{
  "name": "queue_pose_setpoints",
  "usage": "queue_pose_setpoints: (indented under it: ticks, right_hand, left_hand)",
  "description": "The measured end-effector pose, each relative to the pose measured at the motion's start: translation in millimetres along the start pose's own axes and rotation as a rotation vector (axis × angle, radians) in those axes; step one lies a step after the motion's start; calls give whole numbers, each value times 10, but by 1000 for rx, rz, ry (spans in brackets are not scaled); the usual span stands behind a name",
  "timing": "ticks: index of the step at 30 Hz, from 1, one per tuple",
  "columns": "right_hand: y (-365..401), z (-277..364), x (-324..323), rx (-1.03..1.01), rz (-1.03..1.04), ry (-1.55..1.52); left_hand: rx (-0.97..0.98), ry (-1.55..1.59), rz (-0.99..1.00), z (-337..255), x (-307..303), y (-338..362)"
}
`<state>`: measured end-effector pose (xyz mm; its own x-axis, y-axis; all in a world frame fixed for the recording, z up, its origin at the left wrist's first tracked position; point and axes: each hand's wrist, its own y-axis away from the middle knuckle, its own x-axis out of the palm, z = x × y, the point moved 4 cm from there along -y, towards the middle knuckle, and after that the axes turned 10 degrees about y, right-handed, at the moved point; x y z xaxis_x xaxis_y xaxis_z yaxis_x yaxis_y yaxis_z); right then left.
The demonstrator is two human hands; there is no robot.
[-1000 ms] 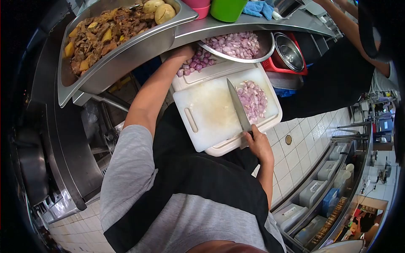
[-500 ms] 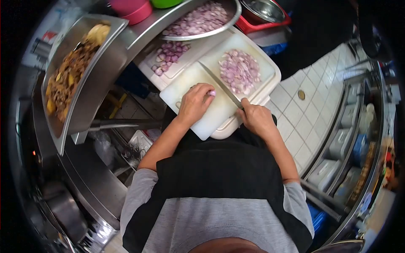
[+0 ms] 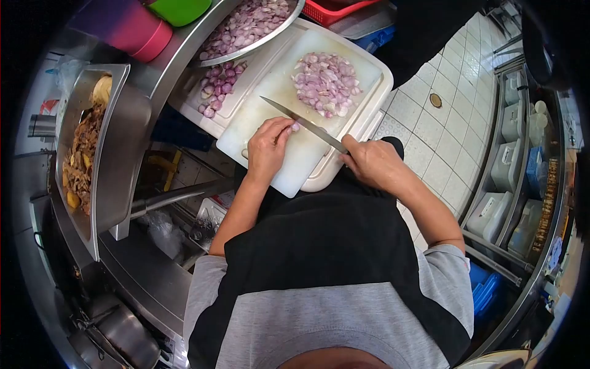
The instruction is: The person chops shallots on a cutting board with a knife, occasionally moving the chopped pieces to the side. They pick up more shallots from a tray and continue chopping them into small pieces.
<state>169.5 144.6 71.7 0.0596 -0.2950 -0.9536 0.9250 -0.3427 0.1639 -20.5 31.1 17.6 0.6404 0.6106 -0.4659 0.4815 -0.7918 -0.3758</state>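
My left hand is closed on a small peeled shallot, holding it down on the white cutting board. The fingers are bent and partly hide the shallot. In my right hand is the handle of a long knife, whose blade slants across the board right beside the shallot. Beyond the blade lies a pile of cut shallots on the board. Whole purple shallots are gathered to the left, on the pale plastic lid beneath the board.
A metal bowl full of shallots stands behind the lid. On the left is a deep steel pan of brown cooked food. A pink tub sits at the back left, a red basket behind. Someone in dark clothing stands beyond.
The knife blade has come closer to my left hand and now lies against or just beside the shallot. The whole view has shifted and turned slightly.
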Motion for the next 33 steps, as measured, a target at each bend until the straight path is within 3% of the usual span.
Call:
queue_pose_setpoints:
  ticks: [5, 10, 20, 25, 33]
  right_hand:
    - [12, -21, 10, -1, 63, -11]
    - [-414, 19, 357, -27, -44, -78]
    - [-101, 66, -36, 15, 95, 3]
    - [-420, 57, 351, -38, -41, -96]
    - [-120, 101, -43, -26, 37, -28]
  left_hand:
    - [6, -7, -10, -18, 2, -15]
    - [-6, 12, -17, 14, 18, -11]
    - [4, -1, -24, -12, -7, -12]
    - [5, 15, -33, -30, -6, -3]
    - [-28, 39, -39, -2, -7, 9]
